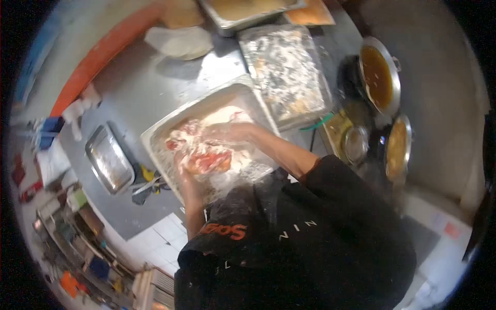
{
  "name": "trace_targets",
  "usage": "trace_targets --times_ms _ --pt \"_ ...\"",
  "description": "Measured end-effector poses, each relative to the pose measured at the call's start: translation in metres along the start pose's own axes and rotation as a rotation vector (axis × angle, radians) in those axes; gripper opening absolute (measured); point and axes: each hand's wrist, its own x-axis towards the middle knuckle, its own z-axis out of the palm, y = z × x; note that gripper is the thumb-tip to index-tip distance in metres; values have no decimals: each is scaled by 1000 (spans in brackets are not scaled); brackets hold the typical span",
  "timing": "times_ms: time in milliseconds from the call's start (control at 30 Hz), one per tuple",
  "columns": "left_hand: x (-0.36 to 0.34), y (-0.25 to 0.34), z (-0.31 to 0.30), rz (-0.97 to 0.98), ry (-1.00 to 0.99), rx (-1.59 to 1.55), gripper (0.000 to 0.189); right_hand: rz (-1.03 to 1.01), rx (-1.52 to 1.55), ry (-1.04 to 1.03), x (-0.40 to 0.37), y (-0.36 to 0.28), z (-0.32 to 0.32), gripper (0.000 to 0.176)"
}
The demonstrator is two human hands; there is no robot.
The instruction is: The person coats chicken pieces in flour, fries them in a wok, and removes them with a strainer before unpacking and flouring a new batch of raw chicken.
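Observation:
A deep metal tray [262, 101] holds white flour and pieces of raw red meat [209, 161] partly coated in it. On the left side of the tray, my left hand [187, 173] is against the meat, its fingers blurred and partly covered by flour. My right hand [235, 133] reaches in from the right and lies over the flour and the upper meat pieces. Blur and flour hide how its fingers are set.
Beyond the tray is a second flour-dusted tray [289, 72]. Two pans, one with brown liquid [377, 77] and one with yellowish contents [398, 147], stand at the right. An empty metal tray [109, 158] and tongs [144, 190] lie on the grey table [121, 219] at the left.

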Motion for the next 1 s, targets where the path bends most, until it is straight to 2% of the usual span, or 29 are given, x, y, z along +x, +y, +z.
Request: trace_targets --times_ms 67,100,133,167,200,233,267,300,367,500,567,600,633,667,700,733,767,800,833,867,900,933,967,1000 --pt "-4 2 7 230 -83 -132 52 -8 -38 57 -19 -10 -2 75" --pt "0 -1 2 215 -115 -127 52 -119 -200 34 -27 -17 -7 73" --pt "8 -6 -9 582 -91 361 53 -229 -366 11 -35 -18 -11 72" --pt "11 -9 -16 955 -62 849 55 -210 -355 42 -42 -12 -13 72" --pt "8 -9 -17 961 -104 847 55 -298 -306 24 -48 -3 -13 74" --pt "5 -8 -17 690 -33 556 56 -384 -261 11 -55 4 -16 75" --pt "2 -8 -15 403 36 276 57 -362 -251 46 -60 6 -21 75" --pt "-1 -6 -18 391 0 285 57 -214 -262 88 -59 2 -28 68" --pt "-6 -3 -25 -151 -35 -267 57 72 -272 145 -46 -6 -34 54" --pt "0 9 9 -26 -13 -26 62 33 -408 225 38 59 -15 52" --pt "-17 30 47 -125 35 -62 56 -140 284 369 81 98 8 57" --pt "-8 23 45 -127 -15 -108 61 -148 281 378 74 85 7 57" --pt "-9 28 53 -117 -25 -110 61 -132 67 178 58 65 1 62" --pt "-16 35 63 -138 54 -65 63 -110 -143 -28 49 53 -1 67" --pt "-19 39 68 -159 135 -23 65 -115 -149 -27 59 59 0 67" --pt "-14 36 63 -148 2 -66 72 -56 -131 -135 78 74 4 70" --pt "-15 35 60 -145 13 -69 72 4 -111 -249 90 80 9 73" --pt "-15 33 60 -102 134 -21 70 2 -120 -256 89 77 7 73" --pt "-15 31 59 -63 255 34 69 -103 -114 -225 86 77 8 76" --pt "-8 24 43 -68 261 34 69 -205 -102 -196 74 73 11 80" --pt "4 11 17 6 84 -34 66 -304 -90 -170 59 72 14 83" --pt "6 3 0 79 -88 -102 64 -64 363 -77 -47 -17 0 85" --pt "-7 14 7 74 -77 -105 64 -58 364 -88 -46 -13 2 85" --pt "-20 28 17 1 5 -111 61 -141 251 -174 -43 -9 0 83"
